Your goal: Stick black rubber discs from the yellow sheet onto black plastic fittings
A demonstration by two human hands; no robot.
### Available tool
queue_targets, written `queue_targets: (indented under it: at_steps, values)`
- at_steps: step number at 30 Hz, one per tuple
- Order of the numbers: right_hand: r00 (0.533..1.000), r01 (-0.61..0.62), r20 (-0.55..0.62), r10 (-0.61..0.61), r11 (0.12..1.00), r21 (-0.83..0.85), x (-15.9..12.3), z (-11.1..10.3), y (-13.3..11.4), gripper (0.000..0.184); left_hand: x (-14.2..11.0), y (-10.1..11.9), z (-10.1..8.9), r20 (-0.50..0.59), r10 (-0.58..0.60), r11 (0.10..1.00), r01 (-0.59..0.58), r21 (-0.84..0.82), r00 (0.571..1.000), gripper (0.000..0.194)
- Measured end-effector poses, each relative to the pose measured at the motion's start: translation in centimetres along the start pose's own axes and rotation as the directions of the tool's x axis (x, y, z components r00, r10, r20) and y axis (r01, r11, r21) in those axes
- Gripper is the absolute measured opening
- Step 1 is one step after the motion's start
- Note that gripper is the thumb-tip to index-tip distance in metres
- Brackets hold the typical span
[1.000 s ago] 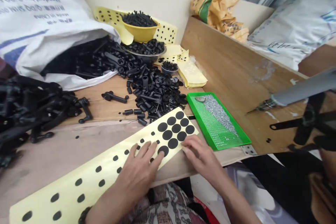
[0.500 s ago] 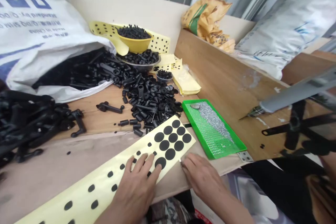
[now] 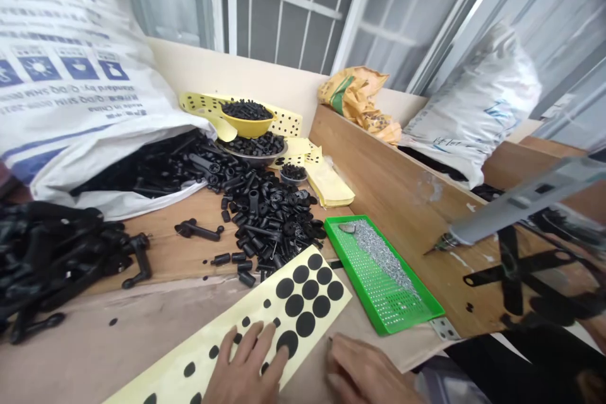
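Fingers of the left hand (image 3: 246,366) lie spread and flat, palm down, on the yellow sticker sheet (image 3: 237,334), fingertips beside a large black disc (image 3: 287,342); nothing is grasped. Right hand (image 3: 364,372) rests palm down at the table edge just right of the sheet, fingers loosely curled and empty. Beyond lie a green tray (image 3: 383,278) and a pile of black plastic parts (image 3: 269,214).
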State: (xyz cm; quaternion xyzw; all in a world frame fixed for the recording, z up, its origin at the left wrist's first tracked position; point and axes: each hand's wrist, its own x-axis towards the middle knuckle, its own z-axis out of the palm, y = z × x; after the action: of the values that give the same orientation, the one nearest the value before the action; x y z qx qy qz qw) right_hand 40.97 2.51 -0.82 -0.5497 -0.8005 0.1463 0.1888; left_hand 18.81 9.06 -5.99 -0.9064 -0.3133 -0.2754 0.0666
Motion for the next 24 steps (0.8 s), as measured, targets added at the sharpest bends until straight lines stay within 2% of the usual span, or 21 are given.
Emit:
queue_targets:
  at_steps: [2, 4, 7, 9, 10, 12, 14, 17, 19, 21, 24]
  values:
    - [1.000, -0.026, -0.008, 0.027, 0.990, 0.141, 0.8, -1.5, -0.2, 0.014, -0.2, -0.1, 0.3, -0.020, 0.006, 1.000, -0.006, 0.008, 1.000, 0.017]
    - [0.993, -0.072, -0.077, 0.087, 0.980, 0.183, 2.8, -2.8, 0.0, 0.017, -0.2, -0.2, 0.6, -0.031, -0.002, 1.000, 0.003, 0.017, 1.000, 0.015]
    - [0.945, -0.117, -0.282, 0.163, 0.978, 0.174, 6.9, -3.7, 1.1, 0.016, -0.1, -0.1, 0.4, -0.029, 0.012, 1.000, -0.011, 0.026, 1.000, 0.016]
    - [0.910, -0.173, -0.362, 0.202, 0.979, 0.110, 9.0, -3.5, 1.7, 0.012, 0.1, 0.0, -0.2, -0.010, 0.018, 1.000, -0.017, 0.014, 1.000, 0.017]
    - [0.907, -0.182, -0.365, 0.208, 0.978, 0.104, 9.5, -3.3, 1.8, 0.014, 0.3, 0.1, -0.6, 0.013, 0.017, 1.000, -0.017, 0.002, 1.000, 0.018]
    - [0.939, -0.159, -0.291, 0.185, 0.981, 0.110, 9.3, -2.6, 1.4, 0.014, 0.6, 0.4, -1.5, 0.095, 0.006, 1.000, -0.004, -0.022, 0.995, 0.022]
    - [0.983, -0.110, -0.130, 0.127, 0.986, 0.126, 7.9, -1.9, 0.4, 0.015, 0.8, 0.7, -2.3, 0.205, -0.008, 0.999, 0.016, -0.038, 0.979, 0.028]
    - [0.997, -0.063, 0.044, 0.061, 0.996, 0.056, 5.6, -0.4, -1.2, 0.018, 1.2, 1.0, -3.0, 0.328, -0.023, 0.998, 0.043, -0.055, 0.944, 0.034]
    - [0.998, -0.051, 0.029, 0.052, 0.998, -0.047, 4.5, 0.9, -1.7, 0.018, 1.4, 1.1, -3.1, 0.360, -0.021, 0.997, 0.049, -0.067, 0.933, 0.035]
    - [0.997, -0.056, -0.061, 0.047, 0.988, -0.143, 3.9, 2.3, -1.8, 0.017, 1.5, 1.2, -3.2, 0.374, -0.025, 0.996, 0.057, -0.075, 0.927, 0.035]
    - [0.986, -0.080, -0.157, 0.049, 0.977, -0.200, 3.8, 3.5, -1.6, 0.017, 1.6, 1.2, -3.3, 0.393, -0.024, 0.994, 0.062, -0.085, 0.919, 0.035]
